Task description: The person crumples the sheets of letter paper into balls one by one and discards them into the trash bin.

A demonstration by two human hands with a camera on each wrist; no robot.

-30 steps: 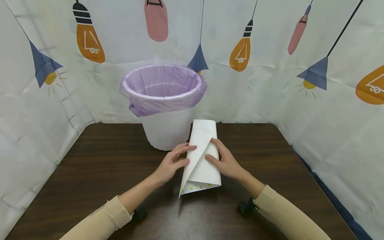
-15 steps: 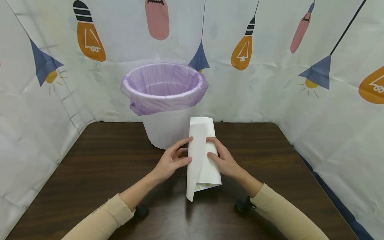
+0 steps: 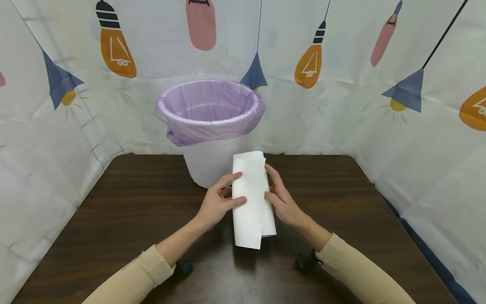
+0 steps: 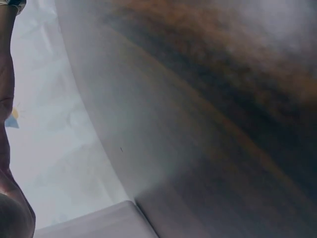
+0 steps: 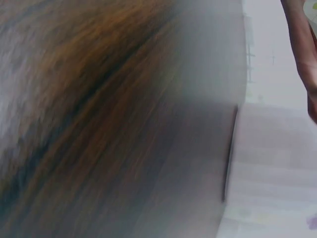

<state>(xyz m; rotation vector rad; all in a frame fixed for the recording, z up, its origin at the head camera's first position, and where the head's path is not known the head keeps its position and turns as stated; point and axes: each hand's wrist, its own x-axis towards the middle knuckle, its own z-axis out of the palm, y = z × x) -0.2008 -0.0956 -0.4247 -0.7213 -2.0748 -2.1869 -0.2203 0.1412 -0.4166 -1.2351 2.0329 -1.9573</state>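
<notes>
A white sheet of paper (image 3: 248,202), rolled into an overlapping tube, is held upright over the table in the head view. My left hand (image 3: 220,202) grips its left side, thumb and a fingertip on the front face. On the right side my right hand (image 3: 284,202) holds the roll, its thumb at the overlapping edge and some fingers hidden behind the paper. Only part of the left hand (image 4: 6,99) enters the left wrist view. At the right wrist view's top corner, part of the right hand (image 5: 303,54) borders a pale, green-marked sliver of paper (image 5: 312,11).
Just behind the roll stands a white bin (image 3: 205,162) lined with a purple bag (image 3: 212,131). The dark wooden table (image 3: 144,198) has white cloth (image 3: 341,122) printed with lamps and bulbs around its back and sides.
The paper has turned and been rolled tighter, shifting slightly left. Its slanted overlap is now nearly straight, and the green-dotted inner side is out of the head view. Both hands stay on it.
</notes>
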